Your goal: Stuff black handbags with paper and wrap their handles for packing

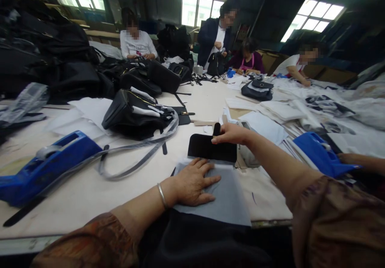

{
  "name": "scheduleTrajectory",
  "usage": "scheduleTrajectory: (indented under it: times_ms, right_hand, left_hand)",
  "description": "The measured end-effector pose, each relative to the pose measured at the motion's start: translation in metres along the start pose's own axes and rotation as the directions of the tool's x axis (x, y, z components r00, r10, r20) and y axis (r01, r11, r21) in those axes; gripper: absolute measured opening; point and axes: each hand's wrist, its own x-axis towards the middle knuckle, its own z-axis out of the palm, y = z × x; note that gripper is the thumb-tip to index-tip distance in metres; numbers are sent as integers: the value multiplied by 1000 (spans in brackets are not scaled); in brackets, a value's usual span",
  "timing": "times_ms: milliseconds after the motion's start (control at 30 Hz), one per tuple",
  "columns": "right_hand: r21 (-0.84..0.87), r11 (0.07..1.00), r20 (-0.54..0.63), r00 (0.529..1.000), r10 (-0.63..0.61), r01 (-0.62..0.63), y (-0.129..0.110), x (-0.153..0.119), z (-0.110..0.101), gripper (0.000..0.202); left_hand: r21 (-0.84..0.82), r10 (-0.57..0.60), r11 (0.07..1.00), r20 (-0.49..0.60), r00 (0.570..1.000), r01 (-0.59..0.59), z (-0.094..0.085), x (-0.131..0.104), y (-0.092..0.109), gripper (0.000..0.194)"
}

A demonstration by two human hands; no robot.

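My left hand [195,183] lies flat with fingers spread on a sheet of whitish tissue paper [231,204]. The paper covers part of a black bag [195,236] that hangs toward me over the table's edge. Beyond the paper a black flap [207,148] with rounded corners lies exposed. At its far right, my right hand [230,134] is closed, pinching a short black strap tab [217,129] between thumb and fingers. Whether the tab is joined to the flap, I cannot tell.
Blue tape dispensers stand left [60,160] and right [319,152]. A black handbag [132,113] with a plastic-wrapped strap [135,142] sits ahead left. Black bags [60,59] pile up far left; papers [264,125] lie right. Several people work beyond; another person's hand [349,159] is at right.
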Motion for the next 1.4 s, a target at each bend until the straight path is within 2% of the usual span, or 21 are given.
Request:
scheduleTrajectory:
  times_ms: [67,100,167,233,333,433,500,533,567,600,633,667,733,800,867,967,1067,1167,1400]
  right_hand:
    - [-14,994,27,994,-108,109,-21,-27,15,29]
    - [-69,986,5,989,-150,150,-30,-40,27,25]
    - [-199,962,-94,974,-206,184,-40,-63,53,18]
    - [-234,957,-208,953,-223,173,-40,-79,77,14]
    - [-66,987,-283,946,-159,146,-26,-90,102,16]
    - [94,989,-275,958,-84,113,-13,-90,114,19]
    - [125,989,-261,964,-47,82,-10,-88,118,20]
    - [129,990,-247,969,-30,64,-10,-87,118,20]
    - [129,990,-230,973,-16,47,-11,-86,118,20]
    - [125,992,-210,978,-5,32,-14,-85,117,20]
    - [116,993,-187,982,3,19,-17,-84,116,21]
    - [98,995,-159,987,7,8,-21,-83,113,22]
    - [25,1000,-98,995,12,-10,-30,-82,106,24]
    - [-70,997,-41,999,19,-21,-40,-81,100,29]
    - [-137,990,0,999,32,-32,-49,-80,96,33]
    - [-132,990,54,997,49,-41,-58,-81,99,33]
    - [-114,992,85,995,57,-47,-63,-82,110,34]
    - [-115,991,64,995,71,-63,-65,-84,120,37]
    - [-123,992,68,997,32,-23,-66,-87,132,36]
  left_hand:
    - [-3,13,1000,-31,999,-13,5,-1,-1,67]
    - [-3,25,1000,-52,998,-25,8,-1,-2,67]
    - [0,56,998,-92,994,-57,13,-2,-3,68]
    - [-4,80,997,-111,991,-81,15,-2,-3,67]
    - [-25,87,996,-79,993,-89,3,-7,-4,63]
    - [-63,72,995,-16,997,-72,-19,-19,-3,52]
    - [-102,-30,994,-33,999,27,-30,-33,-1,39]
    - [-125,-126,985,-76,989,116,-33,-41,1,34]
    - [-152,-250,961,-131,959,229,-33,-50,3,33]
    - [-187,-390,915,-182,903,357,-31,-58,5,37]
    - [-233,-526,845,-207,825,481,-28,-66,8,45]
    - [-286,-638,763,-189,747,579,-23,-74,12,56]
    - [-392,-775,592,-36,631,704,-13,-84,18,72]
    - [-484,-808,455,128,575,747,-5,-89,23,80]
    - [-561,-808,371,197,555,740,-2,-89,24,84]
    - [-661,-806,316,192,560,680,0,-89,23,83]
    - [-695,-819,305,158,552,652,2,-90,21,85]
    - [-697,-836,297,142,531,653,4,-91,21,89]
    - [-725,-832,274,151,534,632,2,-89,26,86]
